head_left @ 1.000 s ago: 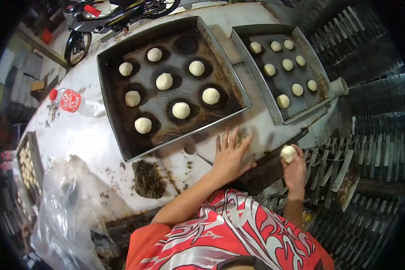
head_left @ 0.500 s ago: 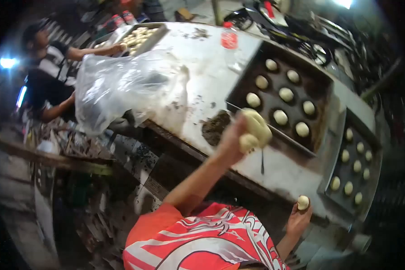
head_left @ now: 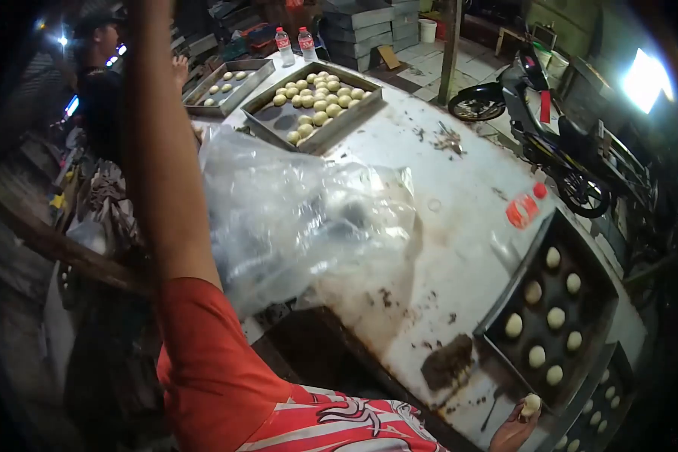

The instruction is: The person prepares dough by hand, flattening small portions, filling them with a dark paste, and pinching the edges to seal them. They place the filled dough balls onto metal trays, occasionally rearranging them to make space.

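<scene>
My right hand is at the bottom edge, fingers closed on a small white dough ball, just in front of the dark baking tray. That tray holds several dough balls set in dark rings. My left arm, in an orange-red sleeve, reaches straight up along the left side and leaves the frame at the top, so the left hand is hidden. A dark lump of filling lies on the white table beside the tray's near corner.
A large crumpled clear plastic bag covers the table's middle. Two far trays hold dough pieces, with another person beside them. A red-labelled bottle lies near the dark tray. A motorcycle stands behind. Another tray sits bottom right.
My view has swung left. My left arm, which held a lump of dough over the table, has risen out of frame. My right hand still holds its dough ball.
</scene>
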A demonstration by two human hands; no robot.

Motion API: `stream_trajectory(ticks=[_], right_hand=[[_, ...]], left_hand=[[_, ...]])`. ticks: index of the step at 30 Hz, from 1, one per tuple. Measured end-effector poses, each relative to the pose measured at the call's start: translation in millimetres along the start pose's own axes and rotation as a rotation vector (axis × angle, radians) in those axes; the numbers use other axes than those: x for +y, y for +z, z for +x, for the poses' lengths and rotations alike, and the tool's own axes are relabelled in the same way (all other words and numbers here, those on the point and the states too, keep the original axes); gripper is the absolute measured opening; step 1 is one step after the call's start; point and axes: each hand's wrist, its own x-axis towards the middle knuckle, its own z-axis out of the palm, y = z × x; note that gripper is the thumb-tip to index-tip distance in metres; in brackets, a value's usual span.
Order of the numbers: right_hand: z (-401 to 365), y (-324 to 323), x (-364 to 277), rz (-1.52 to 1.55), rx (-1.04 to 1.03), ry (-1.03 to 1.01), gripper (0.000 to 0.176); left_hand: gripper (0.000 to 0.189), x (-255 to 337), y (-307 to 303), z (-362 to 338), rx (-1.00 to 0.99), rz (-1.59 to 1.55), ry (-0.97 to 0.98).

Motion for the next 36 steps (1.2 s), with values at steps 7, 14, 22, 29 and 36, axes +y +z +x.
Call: stream_trajectory(ticks=[7,14,22,29,36], right_hand=[[4.7,-15.7,35.8,-0.546,-0.272,-0.346,0.066],[-3.6,-61.4,25.1,-0.329,0.370,-0.213,0.037],[43.4,-190.1,10.6,-1.490,0.418,-0.902,0.052],[99.9,-165.0,-16.2,-1.600,0.294,-0.812,0.029],[42.9,-223.8,-45.4,-1.583,-0.346,-1.031,0.019]], left_hand=[[0.080,-158.2,106.9,-299.8,-1.442,-0.013,-0.983],[0.063,-219.8,113.7,-177.0,-1.191,-0.618,-1.083],[0.076,136.9,-26.1,-53.1,-0.759,-1.468,-0.780],[0.124,293.4,-162.8,-94.3,-1.369,-1.456,-0.626],[0.043,468.2,-312.2,-248.2,-1.991,-1.076,-0.690]])
